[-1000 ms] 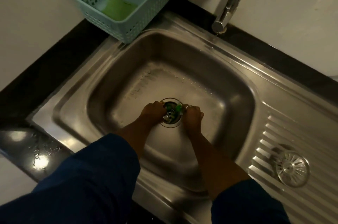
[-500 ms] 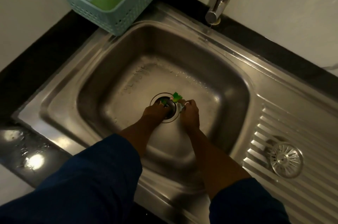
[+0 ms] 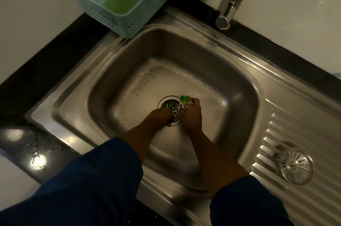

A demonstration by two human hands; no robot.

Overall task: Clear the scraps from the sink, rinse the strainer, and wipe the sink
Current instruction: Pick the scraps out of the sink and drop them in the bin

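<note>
Both my hands are down in the steel sink (image 3: 114, 96) at the drain (image 3: 164, 101). My right hand (image 3: 191, 115) is closed around green wrapper scraps (image 3: 184, 99) that stick up just right of the drain. My left hand (image 3: 160, 115) rests over the drain's near edge, its fingertips touching another green scrap (image 3: 169, 105) in the drain. Whether that scrap is pinched cannot be told. The round metal strainer (image 3: 296, 165) lies apart on the ribbed drainboard at the right.
A pale green plastic basket (image 3: 129, 26) holding a green sponge (image 3: 120, 1) stands on the sink's back left corner. The chrome faucet (image 3: 232, 6) hangs over the back rim. Black wet countertop (image 3: 27, 144) frames the sink on the left.
My right hand has lifted green scraps out of the drain and drawn them to the right. My left hand stayed at the drain.
</note>
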